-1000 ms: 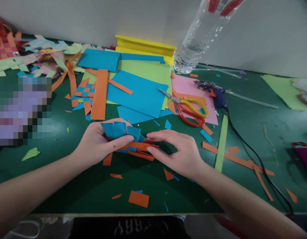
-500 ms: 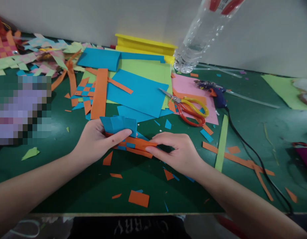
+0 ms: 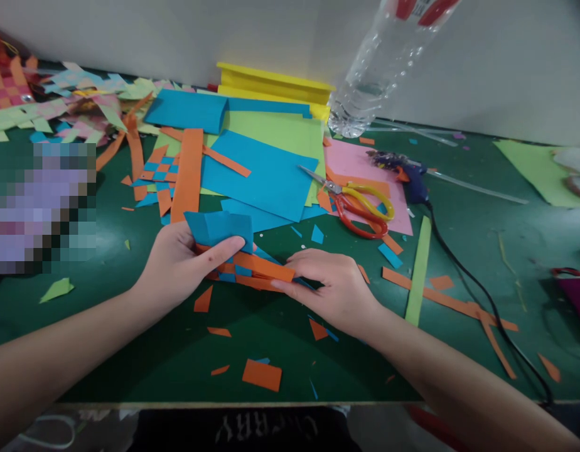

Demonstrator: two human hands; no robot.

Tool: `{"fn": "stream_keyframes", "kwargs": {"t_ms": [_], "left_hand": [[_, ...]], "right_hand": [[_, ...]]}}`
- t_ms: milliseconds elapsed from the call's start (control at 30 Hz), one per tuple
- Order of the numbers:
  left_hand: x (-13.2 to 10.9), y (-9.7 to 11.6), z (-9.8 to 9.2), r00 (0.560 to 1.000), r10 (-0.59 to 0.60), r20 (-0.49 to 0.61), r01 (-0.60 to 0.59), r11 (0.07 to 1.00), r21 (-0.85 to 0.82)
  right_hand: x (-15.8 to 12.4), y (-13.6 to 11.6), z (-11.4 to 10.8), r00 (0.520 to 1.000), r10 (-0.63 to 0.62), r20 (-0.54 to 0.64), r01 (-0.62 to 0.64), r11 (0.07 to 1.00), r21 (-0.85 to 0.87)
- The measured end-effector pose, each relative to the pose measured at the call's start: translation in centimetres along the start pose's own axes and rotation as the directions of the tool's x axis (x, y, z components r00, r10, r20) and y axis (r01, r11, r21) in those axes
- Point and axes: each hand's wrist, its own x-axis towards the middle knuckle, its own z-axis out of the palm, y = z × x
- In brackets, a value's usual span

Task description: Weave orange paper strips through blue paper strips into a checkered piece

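Blue and orange paper strips woven in a small check [image 3: 233, 269] are gripped in my left hand [image 3: 177, 260]. Its thumb presses on top, beside folded blue paper flaps [image 3: 219, 229] that stand up above the weave. Long orange strip ends [image 3: 271, 267] stick out to the right. My right hand [image 3: 334, 289] has thumb and index finger closed at those ends, and a bit of blue strip shows between the fingers. Which strip the fingertips pinch is partly hidden.
Scissors [image 3: 360, 204] with red and yellow handles lie on paper sheets beyond my right hand. Behind them are a corded glue gun [image 3: 412, 179] and a water bottle [image 3: 365, 81]. Another blue-and-orange woven piece [image 3: 162, 169] lies left. Paper scraps dot the green table [image 3: 167, 370].
My left hand and the weave have shifted slightly left and up. The upper orange strip end now lies in front of my right index finger, with a wider gap to the strip below.
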Motion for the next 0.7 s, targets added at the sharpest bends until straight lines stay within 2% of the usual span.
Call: {"fn": "stream_keyframes", "kwargs": {"t_ms": [267,467,600,700], "left_hand": [[0.0,-0.3,0.0,1.0,0.001,0.004,-0.001,0.998,-0.062],[-0.1,-0.5,0.0,1.0,-0.014,-0.001,0.014,0.999,-0.044],[0.0,0.0,0.1,0.999,-0.033,0.027,0.034,0.999,-0.02],[0.2,0.8,0.3,0.996,-0.018,0.092,0.016,1.0,0.021]], "right_hand": [[0.1,-0.6,-0.2,0.994,0.098,0.037,-0.1,0.993,0.058],[0.0,-0.2,-0.1,0.998,0.059,0.029,-0.06,0.997,0.044],[0.1,-0.6,-0.2,0.995,0.098,0.026,-0.1,0.991,0.084],[0.3,-0.9,-0.3,0.994,0.111,-0.006,-0.109,0.986,0.128]]}}
